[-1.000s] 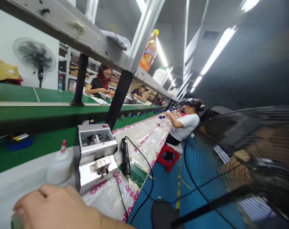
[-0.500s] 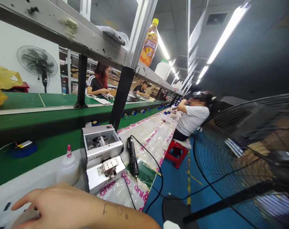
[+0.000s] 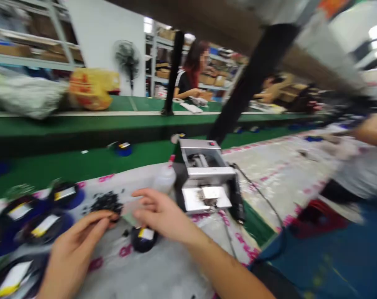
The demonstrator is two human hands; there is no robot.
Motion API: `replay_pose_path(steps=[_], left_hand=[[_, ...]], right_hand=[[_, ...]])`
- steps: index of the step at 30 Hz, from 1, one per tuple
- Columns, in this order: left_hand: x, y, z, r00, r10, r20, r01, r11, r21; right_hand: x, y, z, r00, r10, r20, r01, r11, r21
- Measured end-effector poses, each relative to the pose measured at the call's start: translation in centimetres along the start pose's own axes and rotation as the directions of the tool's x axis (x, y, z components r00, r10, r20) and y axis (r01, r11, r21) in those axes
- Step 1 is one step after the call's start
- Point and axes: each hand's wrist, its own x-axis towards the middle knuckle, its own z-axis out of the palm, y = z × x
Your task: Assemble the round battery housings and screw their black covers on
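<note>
Left hand being held at pile of black pieces, fingertips close, grip not being discernible; pale piece being clasped in right hand, near dark round part

A pale greenish flat piece, blurred, is held tilted in the fingers of the right hand. Small black pieces lie heaped just beyond the left hand. A round dark unit with a white-and-yellow block lies just nearside of the right grip.
</note>
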Motion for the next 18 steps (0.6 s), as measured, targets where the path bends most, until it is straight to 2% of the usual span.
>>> replay_pose_path(steps=[1, 3, 5, 8, 11, 13, 18], left_hand=[[0.2, 1.7, 0.2, 0.996, -0.089, -0.021, 0.083, 0.977, -0.197], [0.8, 4.2, 0.9, 0.979, -0.196, 0.054, 0.195, 0.826, -0.529], [1.2, 5.3, 1.5, 0.969, -0.229, 0.097, 0.238, 0.743, -0.625], [1.0, 5.3, 1.7, 0.954, -0.248, 0.167, 0.294, 0.676, -0.676], [0.6, 5.0, 1.5, 0.940, -0.245, 0.238, 0.341, 0.610, -0.715], [0.5, 5.0, 1.4, 0.932, -0.241, 0.270, 0.361, 0.582, -0.729], [0.6, 5.1, 1.6, 0.922, -0.217, 0.321, 0.387, 0.548, -0.741]], right_hand=[[-0.2, -0.2, 0.0, 1.000, -0.004, 0.019, 0.004, 1.000, 0.009], [-0.5, -0.7, 0.0, 0.997, -0.021, 0.074, 0.022, 1.000, -0.012], [-1.0, -0.9, 0.3, 0.992, -0.041, 0.117, 0.049, 0.997, -0.067], [-1.7, -0.9, 1.0, 0.986, -0.098, 0.133, 0.124, 0.971, -0.205], [-2.0, -0.5, 1.6, 0.949, -0.268, 0.166, 0.313, 0.867, -0.387], [-2.0, -0.2, 1.9, 0.915, -0.359, 0.184, 0.404, 0.800, -0.443], [-2.0, 0.1, 1.9, 0.900, -0.390, 0.195, 0.435, 0.773, -0.462]])
